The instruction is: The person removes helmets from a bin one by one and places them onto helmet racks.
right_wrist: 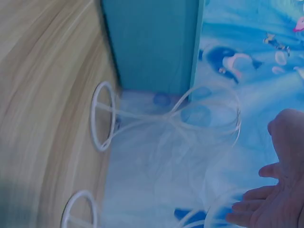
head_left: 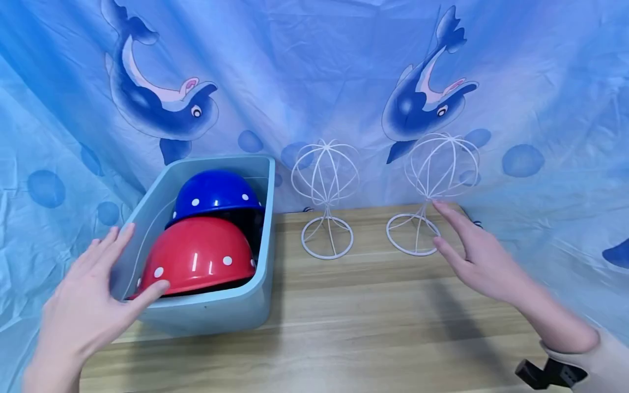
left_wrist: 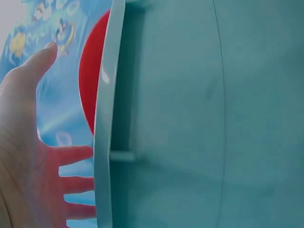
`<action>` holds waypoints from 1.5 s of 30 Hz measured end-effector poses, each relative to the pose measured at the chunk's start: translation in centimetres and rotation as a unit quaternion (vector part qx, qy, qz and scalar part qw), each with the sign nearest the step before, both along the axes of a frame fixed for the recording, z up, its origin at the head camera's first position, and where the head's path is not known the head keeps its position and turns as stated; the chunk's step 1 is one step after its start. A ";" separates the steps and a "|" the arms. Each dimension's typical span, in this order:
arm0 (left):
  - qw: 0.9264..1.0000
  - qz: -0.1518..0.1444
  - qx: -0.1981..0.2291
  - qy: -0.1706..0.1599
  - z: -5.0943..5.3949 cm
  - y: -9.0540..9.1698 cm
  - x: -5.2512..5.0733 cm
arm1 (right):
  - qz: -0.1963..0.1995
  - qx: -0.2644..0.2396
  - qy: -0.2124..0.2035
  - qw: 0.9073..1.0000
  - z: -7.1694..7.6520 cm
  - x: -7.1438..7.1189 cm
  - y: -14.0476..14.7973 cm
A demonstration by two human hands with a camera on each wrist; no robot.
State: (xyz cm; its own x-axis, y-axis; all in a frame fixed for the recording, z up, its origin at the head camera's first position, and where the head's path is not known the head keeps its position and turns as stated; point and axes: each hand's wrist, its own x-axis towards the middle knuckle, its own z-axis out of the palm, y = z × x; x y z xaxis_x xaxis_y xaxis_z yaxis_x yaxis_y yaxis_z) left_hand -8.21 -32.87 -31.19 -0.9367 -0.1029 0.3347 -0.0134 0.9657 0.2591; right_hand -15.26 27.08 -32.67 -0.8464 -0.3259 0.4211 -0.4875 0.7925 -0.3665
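Note:
A red helmet (head_left: 196, 254) with white dots lies in a light blue bin (head_left: 267, 245), in front of a blue helmet (head_left: 216, 188) with similar dots. Over the bin's left front corner, my left hand (head_left: 90, 300) spreads its fingers, holding nothing. In the left wrist view its thumb stands apart from the red helmet (left_wrist: 90, 71). Two white wire stands with round cage tops stand on the table: the left stand (head_left: 327, 202) and the right stand (head_left: 422, 202). My right hand (head_left: 484, 259) reaches beside the right one, fingers extended; whether it touches the wire I cannot tell.
The wooden table (head_left: 344, 316) runs under the bin and both stands. A blue curtain (head_left: 314, 71) printed with dolphins hangs close behind and at the sides. A black device (head_left: 552, 374) is strapped to the right wrist.

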 end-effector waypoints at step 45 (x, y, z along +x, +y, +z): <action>0.931 0.111 0.226 0.263 -7.7 -4.7 -1.3 | 0.162 -0.525 -0.570 0.611 3.9 -10.2 -34.2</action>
State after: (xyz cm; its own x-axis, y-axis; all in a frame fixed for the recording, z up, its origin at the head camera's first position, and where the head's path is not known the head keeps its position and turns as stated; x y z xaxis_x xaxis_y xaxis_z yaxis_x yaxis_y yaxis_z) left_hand -9.52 -37.62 -38.88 -0.5932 -0.5169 0.6172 0.0435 0.7449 0.6657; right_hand -25.50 -7.10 -28.73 -0.7473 -0.6114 -0.2602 0.4893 -0.2415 -0.8380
